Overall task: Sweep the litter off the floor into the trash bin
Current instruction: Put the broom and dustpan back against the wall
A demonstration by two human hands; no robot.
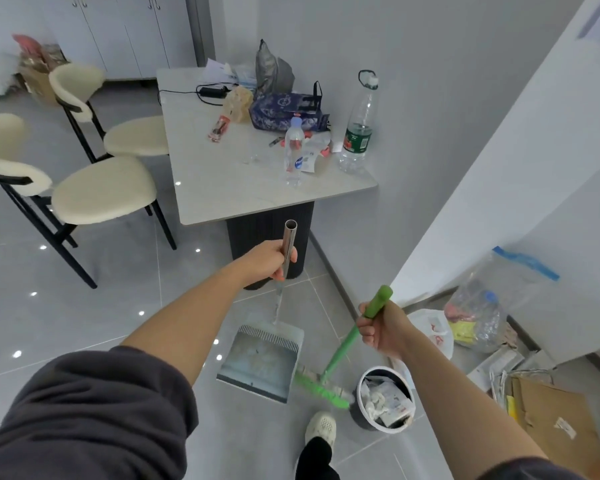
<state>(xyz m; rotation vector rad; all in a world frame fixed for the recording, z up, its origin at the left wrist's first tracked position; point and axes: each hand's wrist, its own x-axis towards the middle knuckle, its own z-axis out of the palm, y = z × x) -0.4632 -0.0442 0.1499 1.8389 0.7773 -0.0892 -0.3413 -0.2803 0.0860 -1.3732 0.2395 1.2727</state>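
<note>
Left hand point(274, 263) grips the metal pole of the grey plastic dustpan point(260, 362), right hand point(381, 329) holds the green plastic broom point(341, 351). Pale litter scraps point(264, 356) sit in the pan, so sweeping's prob mostly done. Dumping into the round white trash bin point(360, 389) nearby is left imo.

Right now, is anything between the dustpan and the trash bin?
Yes. The head of the green broom lies between the dustpan and the trash bin, close beside the bin. Nothing else visible blocks that gap.

L hand point(269, 263) gripping metal pole point(289, 233), arm stretched fwd; R hand point(383, 329) gripping green handle point(378, 301), forearm angled in.
</note>
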